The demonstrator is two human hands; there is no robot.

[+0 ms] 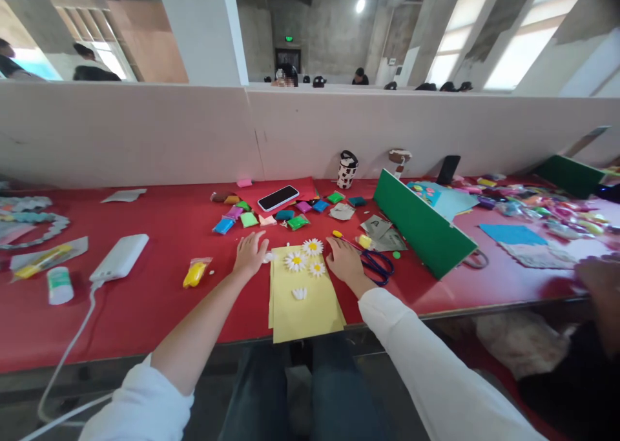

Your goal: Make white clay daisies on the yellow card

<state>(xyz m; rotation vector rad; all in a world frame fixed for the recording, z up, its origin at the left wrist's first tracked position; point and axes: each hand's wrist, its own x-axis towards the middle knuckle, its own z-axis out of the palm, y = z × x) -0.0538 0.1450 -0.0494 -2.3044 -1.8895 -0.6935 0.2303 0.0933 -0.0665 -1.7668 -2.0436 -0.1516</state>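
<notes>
Yellow paper sheets (305, 315) lie at the table's front edge between my hands. Several white daisies with yellow centres (296, 261) sit on their upper part, and a small fan of white petals (299, 293) lies lower down. My left hand (250, 255) rests open left of the paper, fingers stretched out, beside a small white lump (268, 257). On the paper's right side my right hand (345, 260) lies palm down with its fingers out, holding nothing that shows. Dark blue scissors (380, 266) lie right beside it, partly covered by that hand.
Coloured clay packets (248, 219) and a phone (278, 198) lie beyond the paper. A yellow clay packet (194, 274) and a white power bank (119, 257) are leftward. A green board (421, 225) stands on the right; beyond it a person's hand (598, 279) shows.
</notes>
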